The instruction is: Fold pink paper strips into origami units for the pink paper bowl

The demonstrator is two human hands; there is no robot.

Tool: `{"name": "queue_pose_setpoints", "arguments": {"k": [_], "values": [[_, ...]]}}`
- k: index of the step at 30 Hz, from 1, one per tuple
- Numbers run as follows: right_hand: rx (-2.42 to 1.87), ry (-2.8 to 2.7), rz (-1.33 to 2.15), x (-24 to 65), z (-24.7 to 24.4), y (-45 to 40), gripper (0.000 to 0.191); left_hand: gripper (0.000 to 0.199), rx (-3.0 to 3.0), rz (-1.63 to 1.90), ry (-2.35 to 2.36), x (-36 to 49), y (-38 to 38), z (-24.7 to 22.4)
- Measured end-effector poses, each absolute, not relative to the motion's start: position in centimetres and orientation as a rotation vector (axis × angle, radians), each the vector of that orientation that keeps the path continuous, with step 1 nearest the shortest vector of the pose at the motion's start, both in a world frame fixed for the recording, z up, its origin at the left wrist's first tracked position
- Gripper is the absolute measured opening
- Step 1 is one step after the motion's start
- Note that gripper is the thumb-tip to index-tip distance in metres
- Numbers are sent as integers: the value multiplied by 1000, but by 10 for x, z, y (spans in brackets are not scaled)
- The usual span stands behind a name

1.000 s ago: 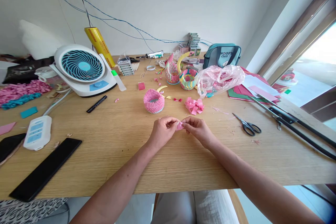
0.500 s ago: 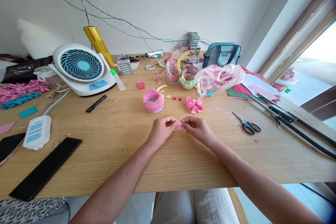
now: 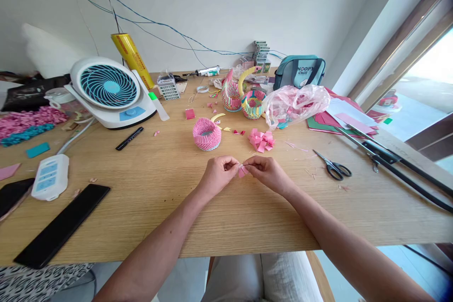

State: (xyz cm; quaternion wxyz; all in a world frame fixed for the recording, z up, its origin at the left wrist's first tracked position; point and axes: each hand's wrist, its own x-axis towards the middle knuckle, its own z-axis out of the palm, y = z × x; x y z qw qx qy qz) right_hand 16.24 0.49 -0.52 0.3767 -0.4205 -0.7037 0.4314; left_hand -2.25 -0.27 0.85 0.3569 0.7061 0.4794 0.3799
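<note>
Between my two hands is a small pink paper piece (image 3: 242, 172), its lower part hanging below the fingertips. My left hand (image 3: 222, 173) pinches it from the left, and my right hand (image 3: 264, 172) pinches it from the right. The fingers hide how the paper is folded at its top. Just beyond the hands lies a loose pile of pink paper strips (image 3: 262, 140). To its left stands a round pink basket of folded paper pieces (image 3: 207, 134), with a curved yellow paper piece (image 3: 217, 116) beside it.
Scissors (image 3: 334, 166) and paper scraps lie to the right, near long metal rails (image 3: 389, 155). Further back are two paper swans (image 3: 253, 104) and a plastic bag (image 3: 297, 104). On the left are a fan (image 3: 109, 87), a marker (image 3: 129, 138), a power strip (image 3: 51, 177) and a black slab (image 3: 63, 226).
The pink paper between my fingertips has turned and now hangs a little lower as a narrower flap. Both hands have stayed in nearly the same place.
</note>
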Motion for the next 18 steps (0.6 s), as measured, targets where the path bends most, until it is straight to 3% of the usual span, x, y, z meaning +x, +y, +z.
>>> {"name": "queue_pose_setpoints", "arguments": {"k": [11,18], "values": [[-1060,-1777,1133,159,-13,5,17,17,1943,1033,1283,-19,-6,8],[-1103,-1860,936,159,-12,3,18,17,1923,1050,1238,-18,-4,5]]}}
